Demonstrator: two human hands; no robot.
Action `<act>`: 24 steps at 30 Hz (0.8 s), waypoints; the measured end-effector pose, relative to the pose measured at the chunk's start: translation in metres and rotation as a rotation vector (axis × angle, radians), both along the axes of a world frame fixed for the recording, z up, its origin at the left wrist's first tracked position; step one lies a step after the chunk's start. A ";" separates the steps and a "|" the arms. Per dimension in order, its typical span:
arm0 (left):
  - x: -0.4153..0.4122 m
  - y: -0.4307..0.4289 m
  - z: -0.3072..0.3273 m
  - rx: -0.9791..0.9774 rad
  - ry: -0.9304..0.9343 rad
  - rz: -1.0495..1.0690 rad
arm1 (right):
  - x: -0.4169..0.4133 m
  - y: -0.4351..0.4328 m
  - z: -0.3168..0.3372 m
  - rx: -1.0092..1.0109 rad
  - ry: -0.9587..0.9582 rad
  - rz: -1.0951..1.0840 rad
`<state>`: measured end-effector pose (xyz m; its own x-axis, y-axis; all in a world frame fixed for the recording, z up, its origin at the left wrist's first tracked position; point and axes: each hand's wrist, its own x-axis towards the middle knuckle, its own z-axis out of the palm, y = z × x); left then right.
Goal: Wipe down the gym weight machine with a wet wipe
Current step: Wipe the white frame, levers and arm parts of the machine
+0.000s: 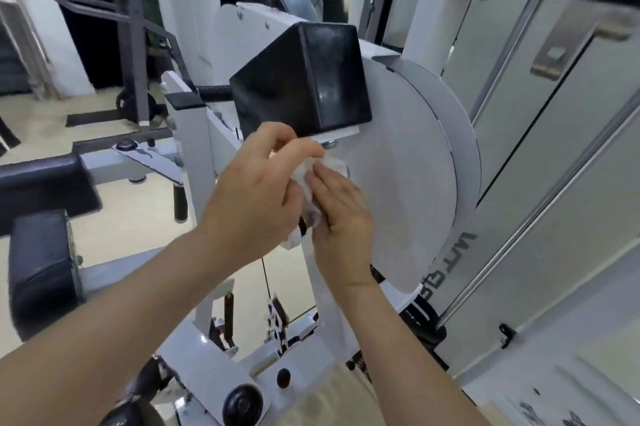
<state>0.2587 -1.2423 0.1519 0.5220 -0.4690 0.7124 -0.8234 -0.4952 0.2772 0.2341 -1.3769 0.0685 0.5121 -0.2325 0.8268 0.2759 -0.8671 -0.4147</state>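
The wadded wet wipe [311, 179], in front of the white disc cover [398, 183] just below the black pad [304, 79], is pinched by the left hand [256, 197] while the right hand [341, 217] lies over it, grip unclear; bunched so, it may skip patches.

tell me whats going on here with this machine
A person is at a white gym machine with both hands on a crumpled wipe. The left hand pinches it while the right hand lies over it, just under the black box and in front of the round disc. They seem to be wiping around that spot.
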 end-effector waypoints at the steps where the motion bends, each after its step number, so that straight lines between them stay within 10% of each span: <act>1: 0.002 0.002 -0.003 0.009 0.018 -0.005 | -0.001 0.000 0.007 0.078 0.006 -0.001; 7: 0.005 0.009 0.005 -0.042 0.027 -0.097 | -0.022 -0.001 0.078 0.572 0.035 -0.007; 12: 0.022 0.013 0.018 -0.197 0.052 -0.260 | -0.016 0.017 0.115 0.204 -0.298 -0.067; 24: 0.065 0.008 0.049 -0.626 0.409 -0.416 | 0.027 0.030 0.208 -0.565 0.413 -0.286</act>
